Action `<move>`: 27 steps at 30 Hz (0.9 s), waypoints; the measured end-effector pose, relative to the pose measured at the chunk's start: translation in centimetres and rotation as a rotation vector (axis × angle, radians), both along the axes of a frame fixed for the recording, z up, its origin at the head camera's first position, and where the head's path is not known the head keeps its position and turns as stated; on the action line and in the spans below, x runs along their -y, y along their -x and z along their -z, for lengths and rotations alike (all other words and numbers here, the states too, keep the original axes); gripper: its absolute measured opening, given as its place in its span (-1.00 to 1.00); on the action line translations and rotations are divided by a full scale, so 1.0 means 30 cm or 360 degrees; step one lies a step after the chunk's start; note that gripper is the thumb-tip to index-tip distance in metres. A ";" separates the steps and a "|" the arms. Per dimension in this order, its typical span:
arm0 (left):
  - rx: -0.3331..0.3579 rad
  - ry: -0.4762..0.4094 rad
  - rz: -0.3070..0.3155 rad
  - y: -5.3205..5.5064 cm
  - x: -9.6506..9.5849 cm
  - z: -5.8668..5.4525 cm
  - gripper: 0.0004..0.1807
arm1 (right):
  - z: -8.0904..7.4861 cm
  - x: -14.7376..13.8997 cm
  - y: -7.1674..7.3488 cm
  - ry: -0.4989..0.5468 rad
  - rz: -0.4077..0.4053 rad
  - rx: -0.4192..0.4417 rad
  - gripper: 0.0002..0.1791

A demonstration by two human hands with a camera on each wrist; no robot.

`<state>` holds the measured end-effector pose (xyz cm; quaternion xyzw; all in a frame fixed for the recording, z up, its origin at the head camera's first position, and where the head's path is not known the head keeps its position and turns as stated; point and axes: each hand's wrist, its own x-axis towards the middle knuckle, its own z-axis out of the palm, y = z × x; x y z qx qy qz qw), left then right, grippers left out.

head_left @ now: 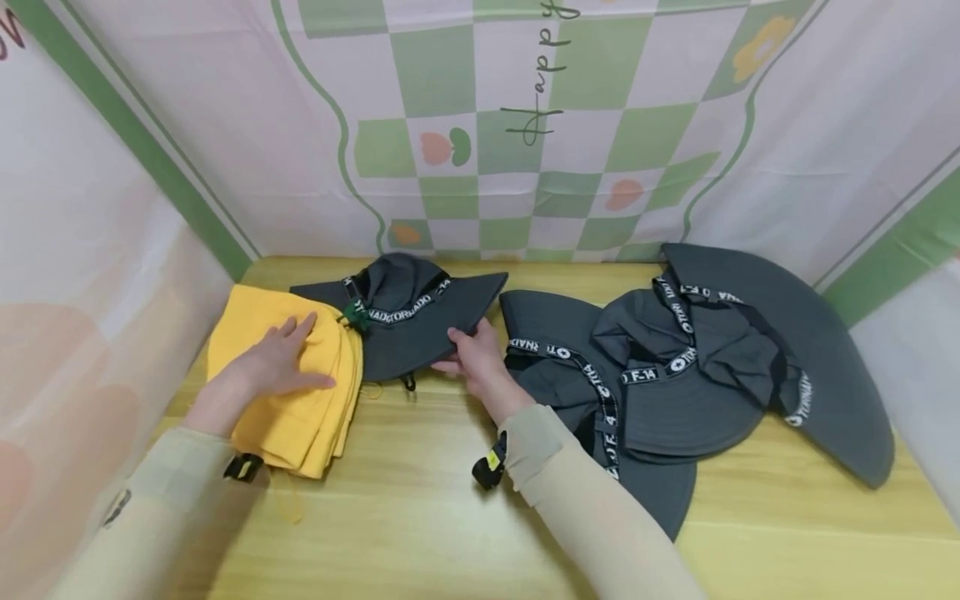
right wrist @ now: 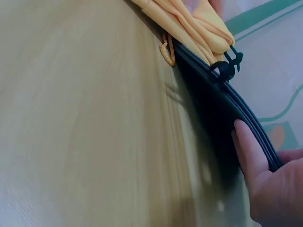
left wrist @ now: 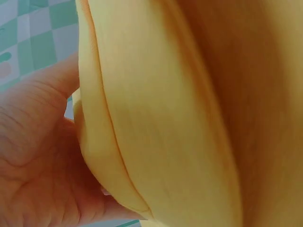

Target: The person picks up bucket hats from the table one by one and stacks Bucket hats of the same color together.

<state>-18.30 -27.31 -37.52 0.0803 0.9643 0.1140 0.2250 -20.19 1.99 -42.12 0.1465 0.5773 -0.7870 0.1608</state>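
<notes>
A layered stack of soft yellow cloth pieces [head_left: 262, 333] lies at the left of the table, with a thin yellow cord loop [right wrist: 167, 53] hanging from it. My left hand [head_left: 277, 360] rests on this stack, fingers spread; the left wrist view shows its palm against the cloth folds [left wrist: 142, 109]. Beside the stack, partly under it, are dark grey brimmed hats [head_left: 442, 329], nested, with a black-and-white lettered band. My right hand [head_left: 480, 360] pinches their brims at the right edge. Several brim layers [right wrist: 246, 113] show between thumb and fingers in the right wrist view.
More dark grey hats [head_left: 675, 417] overlap one another on the right of the wooden table [head_left: 420, 517]. Printed cloth with a green-and-white check [head_left: 510, 142] hangs behind, and pale cloth [head_left: 82, 275] borders the left side.
</notes>
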 end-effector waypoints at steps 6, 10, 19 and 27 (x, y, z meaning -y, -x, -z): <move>-0.0016 -0.0020 -0.0045 0.011 0.010 0.008 0.32 | -0.036 -0.040 -0.003 -0.0113 0.0044 -0.0132 -0.50; -0.0010 -0.0012 -0.0066 0.019 0.027 0.008 0.32 | -0.065 -0.090 -0.010 -0.0172 0.0018 -0.0227 -0.56; -0.0140 -0.0046 -0.0045 0.040 0.057 0.013 0.22 | -0.131 -0.248 -0.042 -0.0247 0.0012 -0.0403 -0.60; -0.0359 -0.0038 -0.0002 0.036 0.053 0.026 0.07 | -0.155 -0.441 -0.068 -0.0225 -0.0043 -0.0511 -0.56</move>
